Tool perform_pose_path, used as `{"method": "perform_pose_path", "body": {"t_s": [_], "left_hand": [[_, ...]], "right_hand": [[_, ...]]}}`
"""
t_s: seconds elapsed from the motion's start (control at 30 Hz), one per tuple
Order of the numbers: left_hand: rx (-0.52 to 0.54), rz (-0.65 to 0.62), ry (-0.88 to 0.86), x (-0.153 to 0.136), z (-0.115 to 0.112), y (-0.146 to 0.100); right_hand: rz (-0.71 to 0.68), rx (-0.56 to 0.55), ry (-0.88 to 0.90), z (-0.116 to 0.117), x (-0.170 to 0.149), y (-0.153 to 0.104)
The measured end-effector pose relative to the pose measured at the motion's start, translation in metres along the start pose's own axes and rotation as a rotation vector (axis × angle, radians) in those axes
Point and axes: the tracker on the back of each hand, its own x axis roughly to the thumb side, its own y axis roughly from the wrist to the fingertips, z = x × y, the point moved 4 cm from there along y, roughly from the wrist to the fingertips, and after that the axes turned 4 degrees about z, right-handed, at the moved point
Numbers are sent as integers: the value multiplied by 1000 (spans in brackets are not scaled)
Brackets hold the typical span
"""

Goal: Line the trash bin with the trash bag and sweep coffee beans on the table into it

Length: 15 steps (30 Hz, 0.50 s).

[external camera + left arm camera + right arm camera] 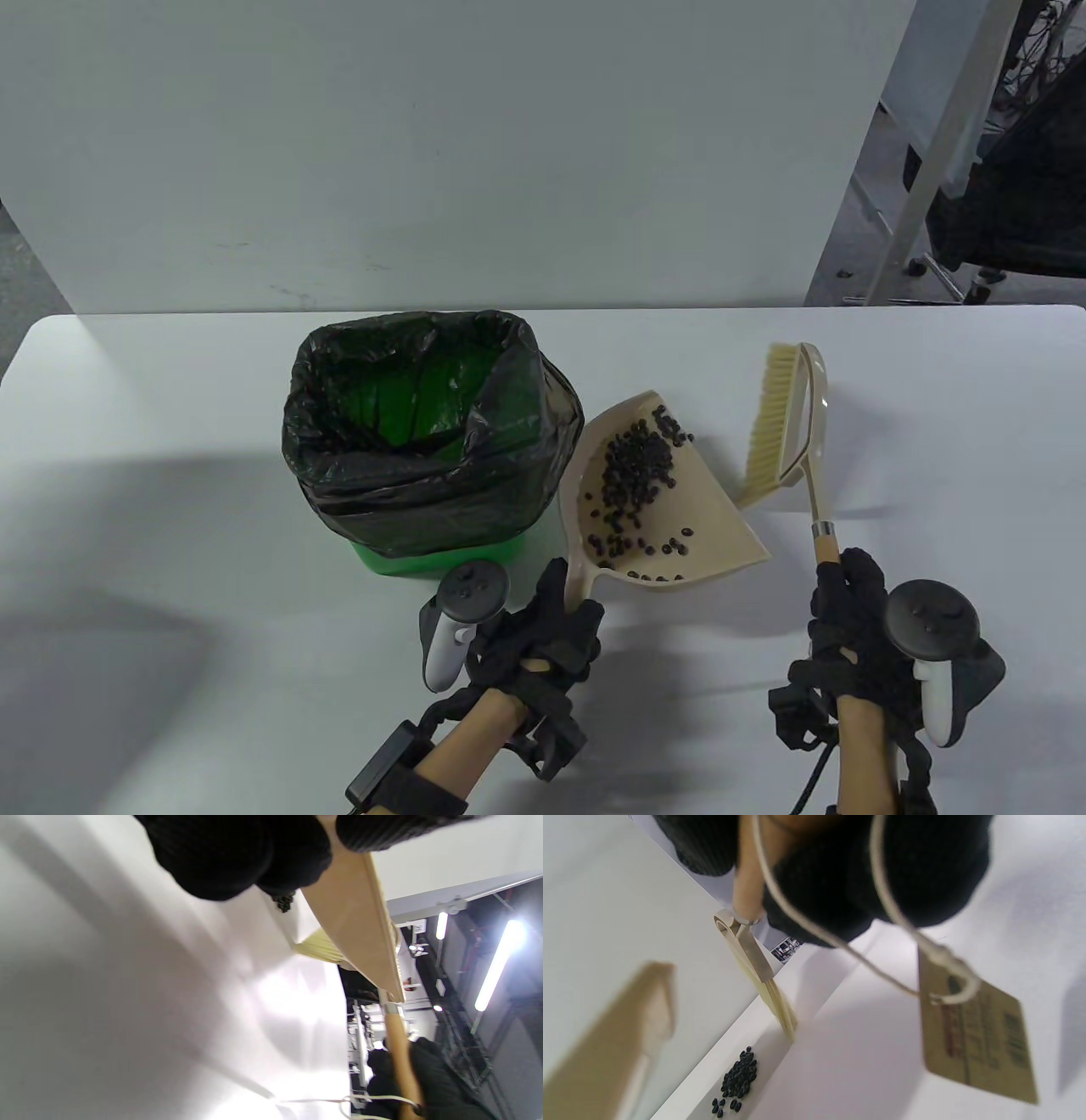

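Observation:
A green trash bin (pixel 377 559) lined with a black bag (pixel 424 441) stands mid-table. To its right, my left hand (pixel 551 632) grips the handle of a beige dustpan (pixel 721 535) holding several dark coffee beans (pixel 636 480). The pan casts a shadow on the table beneath it. My right hand (pixel 848 615) grips the wooden handle of a brush (pixel 819 475), whose pale bristles (pixel 768 424) face the pan. The left wrist view shows the dustpan's underside (pixel 356 921) and the brush handle (pixel 398 1052). In the right wrist view, beans (pixel 738 1077) lie below the bristles (pixel 780 1005).
A cardboard tag (pixel 975 1043) hangs on a string from the brush handle. The white table (pixel 170 509) ends at a pale wall panel behind the bin. Chair legs and a metal post stand beyond the table's far right corner.

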Motion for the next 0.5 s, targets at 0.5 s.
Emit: {"method": "perform_pose_path", "body": {"t_s": [0.5], "left_hand": [[5, -271, 27, 60, -5, -31]], "right_hand": [[-11, 12, 3, 1, -1, 0]]}}
